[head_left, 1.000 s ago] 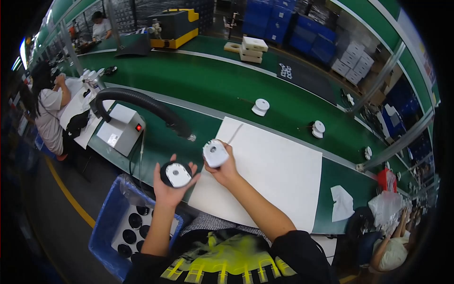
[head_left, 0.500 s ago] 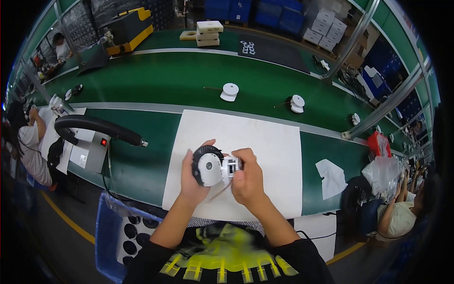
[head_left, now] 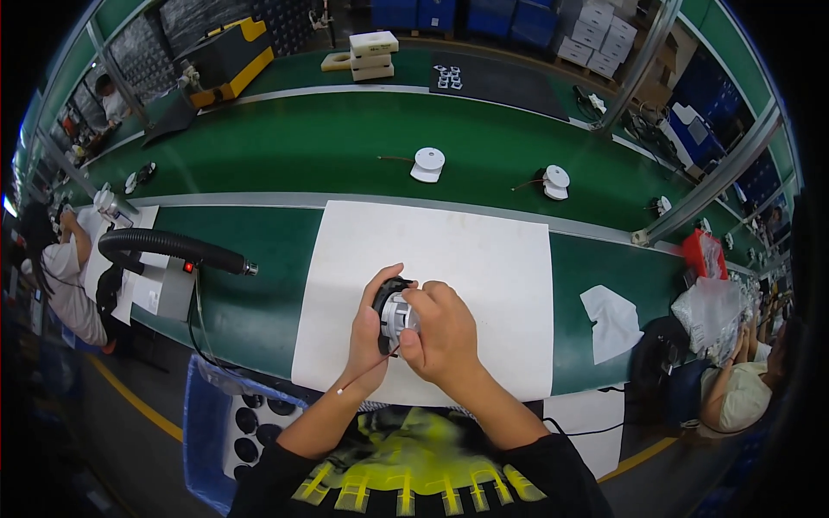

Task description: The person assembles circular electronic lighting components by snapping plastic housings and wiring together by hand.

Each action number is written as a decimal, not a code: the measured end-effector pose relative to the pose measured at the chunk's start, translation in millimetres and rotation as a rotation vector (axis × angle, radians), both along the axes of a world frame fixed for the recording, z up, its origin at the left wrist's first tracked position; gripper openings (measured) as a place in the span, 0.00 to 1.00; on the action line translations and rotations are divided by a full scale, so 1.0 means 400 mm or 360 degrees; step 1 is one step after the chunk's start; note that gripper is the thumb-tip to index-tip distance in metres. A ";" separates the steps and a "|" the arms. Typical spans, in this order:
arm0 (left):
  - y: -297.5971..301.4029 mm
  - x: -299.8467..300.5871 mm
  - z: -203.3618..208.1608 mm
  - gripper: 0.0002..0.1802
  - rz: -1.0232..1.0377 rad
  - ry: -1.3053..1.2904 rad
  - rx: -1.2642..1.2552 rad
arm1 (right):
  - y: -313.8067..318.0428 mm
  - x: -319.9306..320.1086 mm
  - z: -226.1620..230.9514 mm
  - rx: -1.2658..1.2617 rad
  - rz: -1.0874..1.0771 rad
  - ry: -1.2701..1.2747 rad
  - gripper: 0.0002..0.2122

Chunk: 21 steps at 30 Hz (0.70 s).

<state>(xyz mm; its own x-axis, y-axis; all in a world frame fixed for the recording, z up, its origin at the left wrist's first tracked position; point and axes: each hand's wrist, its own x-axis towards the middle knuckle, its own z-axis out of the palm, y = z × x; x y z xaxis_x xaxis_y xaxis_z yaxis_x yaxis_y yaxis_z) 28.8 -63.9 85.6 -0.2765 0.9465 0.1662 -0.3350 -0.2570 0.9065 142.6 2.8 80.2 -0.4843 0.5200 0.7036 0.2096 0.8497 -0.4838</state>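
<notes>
My left hand (head_left: 370, 332) is wrapped round a round black-rimmed housing (head_left: 385, 302), gripping it by its far and near sides over the white sheet. My right hand (head_left: 445, 332) grips a white plastic part (head_left: 401, 318) from the right, with thumb and index finger on it. The part sits up against the open side of the housing, and the fingers cover much of it. Whether the two are joined I cannot tell. A thin brown cable (head_left: 367, 373) hangs from them across my left wrist, ending in a small white plug (head_left: 340, 391).
A white sheet (head_left: 492, 302) lies on the green bench. On its left stands a box with a black flexible hose (head_left: 186, 246); a white cloth (head_left: 611, 324) lies right. The green belt beyond carries white assemblies (head_left: 427, 164). A blue bin (head_left: 197, 432) holds round black parts. Co-workers sit either side.
My right hand has brought the white part left against the housing. The housing has turned, so its white face no longer shows. The assemblies on the belt have shifted right.
</notes>
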 end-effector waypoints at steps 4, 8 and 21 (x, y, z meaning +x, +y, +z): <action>-0.014 -0.002 0.006 0.42 0.0010 0.0015 0.0020 | -0.005 0.000 0.011 0.0098 0.0011 -0.0064 0.18; -0.031 -0.023 0.004 0.43 -0.0042 0.0008 -0.0055 | -0.014 -0.017 -0.011 0.0099 0.0067 -0.0069 0.18; -0.108 -0.080 0.054 0.60 -0.0730 0.0537 0.0076 | -0.032 -0.027 0.049 0.0033 0.0770 0.0096 0.26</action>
